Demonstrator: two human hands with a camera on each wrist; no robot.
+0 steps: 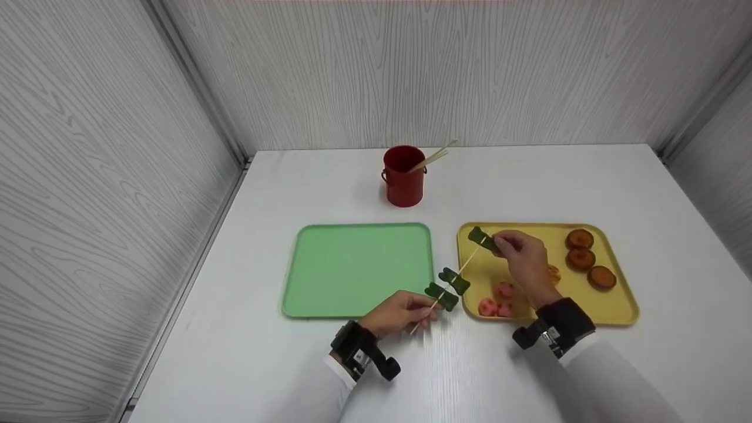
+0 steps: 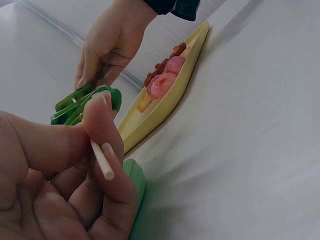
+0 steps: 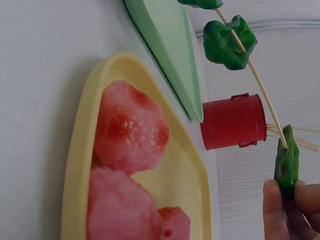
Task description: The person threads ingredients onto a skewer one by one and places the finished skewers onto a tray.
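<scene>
My left hand (image 1: pixel 401 312) pinches a thin wooden skewer (image 1: pixel 468 259) near its lower end, between thumb and fingers. Two green pepper pieces (image 3: pixel 230 42) are threaded on it just above that hand. At the skewer's upper end, my right hand (image 1: pixel 524 258) pinches a third green pepper piece (image 3: pixel 286 162) by its edge; the tip meets this piece, and in the head view the stick seems to pass through it. The skewer slants up from the left hand to the right one, over the near left part of the yellow tray (image 1: pixel 564 305).
The yellow tray bears several pink balls (image 3: pixel 131 126), round brown slices (image 1: pixel 601 277) and a yellow-orange piece (image 1: pixel 553 274) partly behind the right hand. A green tray (image 1: pixel 358 270) lies to the left. Behind stands a red bucket (image 1: pixel 404 185) with several skewers (image 1: pixel 437 154) leaning out.
</scene>
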